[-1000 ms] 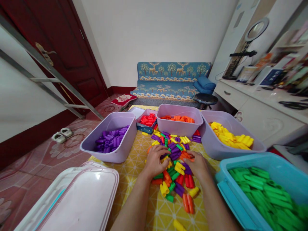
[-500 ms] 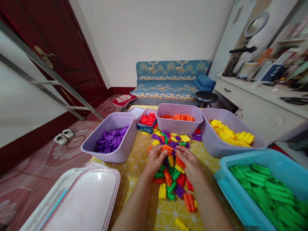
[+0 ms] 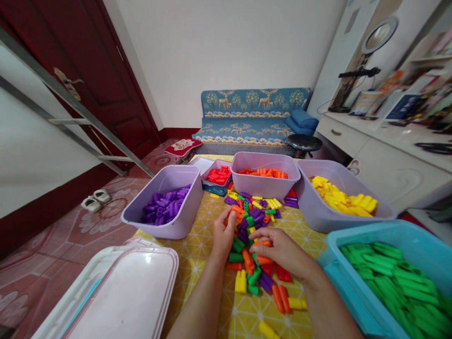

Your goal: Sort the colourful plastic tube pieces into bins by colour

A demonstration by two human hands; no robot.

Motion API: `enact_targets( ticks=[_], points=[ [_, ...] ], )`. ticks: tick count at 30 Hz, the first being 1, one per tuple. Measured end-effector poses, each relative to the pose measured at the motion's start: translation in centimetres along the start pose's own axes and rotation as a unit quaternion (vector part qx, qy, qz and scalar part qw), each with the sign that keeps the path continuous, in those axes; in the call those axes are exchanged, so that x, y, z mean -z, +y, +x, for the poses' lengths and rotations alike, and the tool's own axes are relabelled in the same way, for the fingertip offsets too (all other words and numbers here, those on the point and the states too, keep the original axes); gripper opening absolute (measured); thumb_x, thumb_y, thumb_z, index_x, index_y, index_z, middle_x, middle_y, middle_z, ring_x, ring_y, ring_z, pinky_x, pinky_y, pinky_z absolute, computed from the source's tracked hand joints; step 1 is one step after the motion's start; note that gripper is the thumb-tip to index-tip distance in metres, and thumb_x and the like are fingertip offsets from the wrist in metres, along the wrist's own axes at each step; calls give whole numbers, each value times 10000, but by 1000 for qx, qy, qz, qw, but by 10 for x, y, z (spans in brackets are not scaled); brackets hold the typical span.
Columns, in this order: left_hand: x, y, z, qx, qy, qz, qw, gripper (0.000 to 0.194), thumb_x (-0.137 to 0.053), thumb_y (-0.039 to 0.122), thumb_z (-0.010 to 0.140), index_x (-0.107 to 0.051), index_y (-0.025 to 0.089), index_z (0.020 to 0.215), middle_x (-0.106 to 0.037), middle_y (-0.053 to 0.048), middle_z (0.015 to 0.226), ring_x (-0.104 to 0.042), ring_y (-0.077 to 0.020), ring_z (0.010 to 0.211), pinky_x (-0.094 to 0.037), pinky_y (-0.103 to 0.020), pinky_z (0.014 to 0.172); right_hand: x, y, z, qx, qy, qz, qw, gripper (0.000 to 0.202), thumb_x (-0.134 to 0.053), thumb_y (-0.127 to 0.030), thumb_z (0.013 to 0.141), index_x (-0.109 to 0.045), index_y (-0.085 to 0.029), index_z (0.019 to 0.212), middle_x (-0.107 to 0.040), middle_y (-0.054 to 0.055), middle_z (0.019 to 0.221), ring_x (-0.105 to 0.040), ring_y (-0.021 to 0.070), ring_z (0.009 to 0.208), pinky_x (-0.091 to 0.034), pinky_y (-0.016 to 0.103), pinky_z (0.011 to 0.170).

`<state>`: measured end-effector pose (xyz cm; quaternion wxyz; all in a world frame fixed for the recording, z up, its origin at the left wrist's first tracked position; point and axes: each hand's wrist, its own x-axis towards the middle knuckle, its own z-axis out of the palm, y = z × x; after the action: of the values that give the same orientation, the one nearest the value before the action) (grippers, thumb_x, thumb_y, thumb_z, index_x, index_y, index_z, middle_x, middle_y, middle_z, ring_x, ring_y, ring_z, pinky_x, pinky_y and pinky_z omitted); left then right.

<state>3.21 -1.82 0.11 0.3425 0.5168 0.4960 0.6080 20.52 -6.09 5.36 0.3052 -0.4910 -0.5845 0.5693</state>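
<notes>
My left hand [image 3: 223,231] is closed around orange plastic pieces [image 3: 238,213] at the left edge of a mixed heap of tube-shaped pieces. Over the middle of the heap, my right hand [image 3: 278,247] curls its fingers around another orange plastic piece [image 3: 263,244]; part of it is hidden by the fingers. Around both hands lie purple pieces [image 3: 257,215], green pieces [image 3: 238,244] and red pieces [image 3: 283,273]. Nearer to me are a yellow double piece [image 3: 240,281] and an orange double piece [image 3: 281,298].
Bins ring the heap: a lilac bin of purple pieces [image 3: 183,214], a small box of red ones [image 3: 216,189], a lilac bin of orange ones [image 3: 264,186], one of yellow ones [image 3: 310,202], and a turquoise bin of green ones [image 3: 339,268]. Pale lids [image 3: 130,287] lie front left.
My left hand has shifted slightly left with its orange pieces. My right hand has lowered towards me and closed on an orange piece. A yellow piece now shows at the heap's lower right.
</notes>
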Motion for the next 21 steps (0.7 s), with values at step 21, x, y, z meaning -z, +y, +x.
enact_targets(
  ticks=[21],
  points=[
    [-3,9,-5,-125,-142,151,970,303,-517,329,882,-628,221,1143,-693,-59,953,-623,-200,894,-459,-337,854,-16,17,39,49,185,85,978,456,-734,-376,599,-630,-150,980,-650,18,748,-570,116,558,-418,210,465]
  ],
)
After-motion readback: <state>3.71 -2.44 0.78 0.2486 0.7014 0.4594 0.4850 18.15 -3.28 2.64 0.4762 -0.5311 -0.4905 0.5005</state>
